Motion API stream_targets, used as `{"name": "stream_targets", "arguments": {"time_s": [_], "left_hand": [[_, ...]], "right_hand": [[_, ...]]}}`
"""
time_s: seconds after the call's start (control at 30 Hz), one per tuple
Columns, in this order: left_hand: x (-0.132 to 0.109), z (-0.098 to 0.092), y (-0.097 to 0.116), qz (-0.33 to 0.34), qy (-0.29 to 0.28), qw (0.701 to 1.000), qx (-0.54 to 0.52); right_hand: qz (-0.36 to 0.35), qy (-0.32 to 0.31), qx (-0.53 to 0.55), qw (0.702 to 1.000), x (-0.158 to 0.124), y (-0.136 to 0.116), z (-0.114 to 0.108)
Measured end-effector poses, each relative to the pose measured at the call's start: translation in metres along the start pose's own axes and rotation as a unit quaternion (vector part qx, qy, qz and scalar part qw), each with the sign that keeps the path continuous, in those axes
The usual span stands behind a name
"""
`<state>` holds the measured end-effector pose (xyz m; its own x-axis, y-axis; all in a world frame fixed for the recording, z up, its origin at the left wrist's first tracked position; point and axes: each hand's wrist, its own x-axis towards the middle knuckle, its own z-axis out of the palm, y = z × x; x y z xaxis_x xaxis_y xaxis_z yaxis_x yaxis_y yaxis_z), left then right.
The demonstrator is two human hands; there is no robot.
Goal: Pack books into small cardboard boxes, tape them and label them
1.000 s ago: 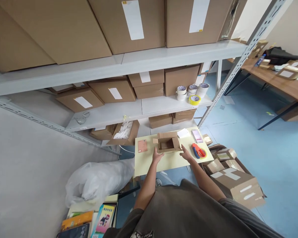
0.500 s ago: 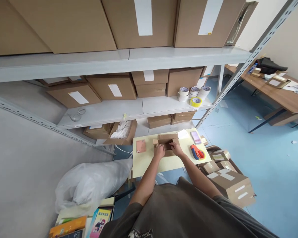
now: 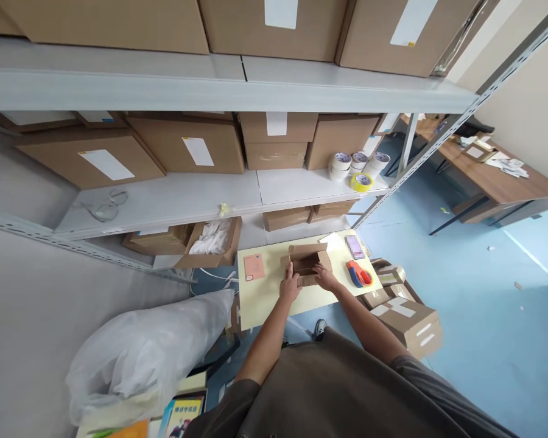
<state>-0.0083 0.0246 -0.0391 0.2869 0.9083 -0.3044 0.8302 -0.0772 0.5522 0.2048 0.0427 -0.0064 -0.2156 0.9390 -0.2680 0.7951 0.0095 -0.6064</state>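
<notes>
A small open cardboard box (image 3: 305,263) sits on a pale yellow table (image 3: 265,298). My left hand (image 3: 290,285) grips the box's near left side, fingers curled on its wall. My right hand (image 3: 325,277) holds the near right side, fingers pressed on a flap. A flat pink-brown card (image 3: 254,267) lies on the table left of the box. A red and blue tape dispenser (image 3: 358,274) lies to the right of my right hand, and a small patterned pad (image 3: 355,246) lies behind it.
A grey metal shelf rack (image 3: 210,201) with cardboard cartons (image 3: 187,146) and tape rolls (image 3: 358,164) stands behind the table. Taped boxes (image 3: 408,319) sit on the blue floor at the right. A white plastic bag (image 3: 141,347) lies left. A wooden desk (image 3: 497,176) is far right.
Both hands came from the table beside the box onto its near sides and flaps. The camera has tilted, so the shelf fills more of the view.
</notes>
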Motion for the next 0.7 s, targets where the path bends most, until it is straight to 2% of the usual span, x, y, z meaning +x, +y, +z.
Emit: {"name": "stream_targets", "arguments": {"time_s": [0.1,0.23,0.33,0.43,0.53,0.63,0.7], "left_hand": [[0.0,0.003,0.002,-0.002,0.009,1.0,0.011],[-0.001,0.002,0.004,-0.013,0.006,1.0,-0.006],[-0.002,-0.001,0.005,-0.014,0.002,1.0,-0.025],[-0.004,-0.002,0.006,-0.01,0.01,0.999,-0.05],[-0.006,0.001,0.009,-0.012,0.039,0.998,-0.054],[-0.003,0.005,0.013,-0.039,0.069,0.996,-0.027],[0.005,0.005,0.017,-0.064,0.085,0.994,-0.004]], "right_hand": [[0.041,0.021,-0.036,0.998,-0.004,-0.003,-0.002],[0.125,0.071,-0.076,0.987,0.009,-0.009,-0.008],[0.16,0.092,-0.09,0.979,0.011,0.01,-0.02],[0.143,0.043,-0.046,0.988,0.0,0.045,-0.024],[0.105,-0.015,-0.012,0.994,-0.011,0.071,-0.013],[0.098,-0.032,-0.021,0.994,-0.008,0.081,0.002],[0.098,-0.032,-0.035,0.994,0.004,0.081,0.004]]}}
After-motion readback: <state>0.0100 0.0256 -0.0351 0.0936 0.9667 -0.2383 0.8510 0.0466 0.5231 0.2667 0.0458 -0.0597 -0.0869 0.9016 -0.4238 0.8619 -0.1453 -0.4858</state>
